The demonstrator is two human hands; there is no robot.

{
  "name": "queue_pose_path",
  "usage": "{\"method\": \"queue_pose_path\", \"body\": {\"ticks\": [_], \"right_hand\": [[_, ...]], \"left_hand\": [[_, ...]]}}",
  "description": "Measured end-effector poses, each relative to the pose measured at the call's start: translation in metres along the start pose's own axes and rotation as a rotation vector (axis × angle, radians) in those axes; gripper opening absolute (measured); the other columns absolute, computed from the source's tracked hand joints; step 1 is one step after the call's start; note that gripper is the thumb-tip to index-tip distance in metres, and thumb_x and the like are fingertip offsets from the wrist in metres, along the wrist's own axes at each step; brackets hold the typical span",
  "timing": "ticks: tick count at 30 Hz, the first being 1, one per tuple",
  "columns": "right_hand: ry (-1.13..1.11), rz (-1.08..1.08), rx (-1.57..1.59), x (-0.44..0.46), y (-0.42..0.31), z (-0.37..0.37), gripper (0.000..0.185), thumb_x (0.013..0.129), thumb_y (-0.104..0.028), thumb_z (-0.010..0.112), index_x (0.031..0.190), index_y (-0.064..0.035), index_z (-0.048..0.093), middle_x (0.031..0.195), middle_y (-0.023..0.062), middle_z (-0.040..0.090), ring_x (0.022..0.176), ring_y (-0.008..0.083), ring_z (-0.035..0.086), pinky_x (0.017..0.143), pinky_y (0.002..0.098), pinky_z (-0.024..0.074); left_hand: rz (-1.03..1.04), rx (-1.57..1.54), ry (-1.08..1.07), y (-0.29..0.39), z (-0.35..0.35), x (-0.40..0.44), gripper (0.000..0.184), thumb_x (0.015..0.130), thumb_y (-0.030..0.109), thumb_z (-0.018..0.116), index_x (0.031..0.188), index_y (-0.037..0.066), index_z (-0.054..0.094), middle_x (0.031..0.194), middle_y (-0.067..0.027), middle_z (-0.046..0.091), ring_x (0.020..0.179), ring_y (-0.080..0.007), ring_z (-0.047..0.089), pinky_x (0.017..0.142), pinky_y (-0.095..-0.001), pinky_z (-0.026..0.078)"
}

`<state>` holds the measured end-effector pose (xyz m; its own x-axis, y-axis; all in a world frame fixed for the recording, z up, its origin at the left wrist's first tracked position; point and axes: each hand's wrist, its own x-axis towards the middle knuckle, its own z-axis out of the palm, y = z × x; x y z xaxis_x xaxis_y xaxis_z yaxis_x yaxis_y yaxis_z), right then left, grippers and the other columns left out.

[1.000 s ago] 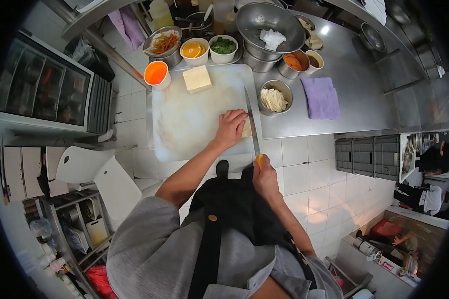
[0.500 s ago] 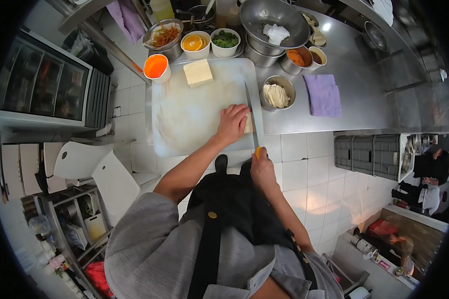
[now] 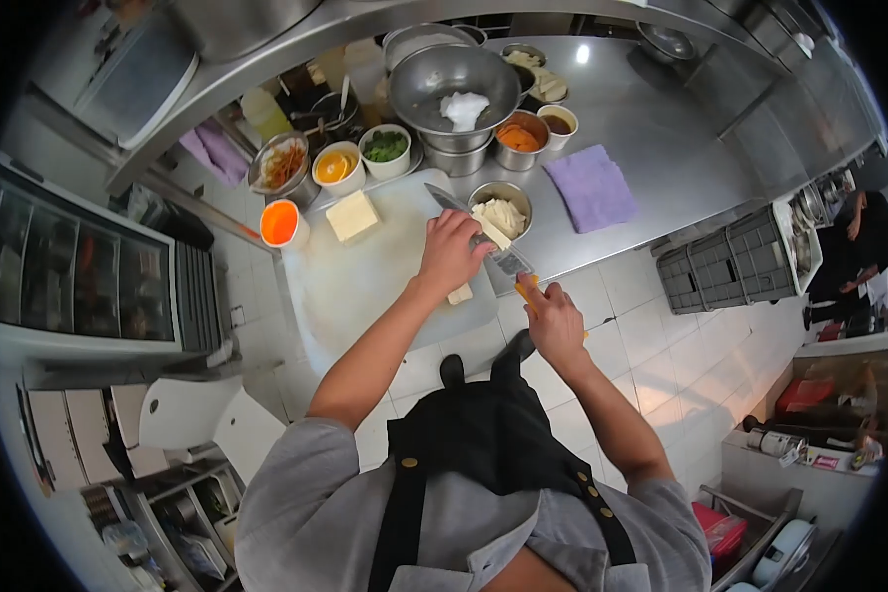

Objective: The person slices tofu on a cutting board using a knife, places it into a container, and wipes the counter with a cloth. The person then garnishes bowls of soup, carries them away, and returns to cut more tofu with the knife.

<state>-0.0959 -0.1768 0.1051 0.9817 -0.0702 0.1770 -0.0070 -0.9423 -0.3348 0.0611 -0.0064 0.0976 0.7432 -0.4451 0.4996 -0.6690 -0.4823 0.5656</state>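
Note:
My right hand grips the yellow handle of a knife, whose blade points up and left over the cutting board's right edge. My left hand is closed at the blade, with its fingertips on the metal beside a pale slice. That slice lies against the blade, next to a metal pot of pale slices. On the white cutting board, a small pale piece lies below my left hand, and a larger pale block sits near the back.
Along the back stand a cup of orange liquid, a bowl of shredded vegetables, a cup with orange slices, a cup of green leaves and a wide metal pan. A purple cloth lies right of the pot.
The view has turned. The knife has tilted from nearly upright to a slant and moved towards the pot, with a slice on it. My left hand has moved off the small piece onto the blade.

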Motion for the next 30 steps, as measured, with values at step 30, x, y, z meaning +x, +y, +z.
{"method": "queue_pose_path", "body": {"ticks": [30], "right_hand": [[-0.164,0.151,0.526,-0.045,-0.040,0.035,0.035,0.095,-0.014,0.057,0.123,0.0026,0.045,0.085,0.0334,0.063,0.078,0.0539,0.060,0.065,0.0567,0.0500]], "left_hand": [[-0.184,-0.047,0.249,-0.036,0.033,-0.096,0.020,0.084,0.004,0.064,0.105,0.004,0.064,0.114,-0.0101,0.059,0.107,-0.0283,0.056,0.095,-0.0413,0.039]]}}
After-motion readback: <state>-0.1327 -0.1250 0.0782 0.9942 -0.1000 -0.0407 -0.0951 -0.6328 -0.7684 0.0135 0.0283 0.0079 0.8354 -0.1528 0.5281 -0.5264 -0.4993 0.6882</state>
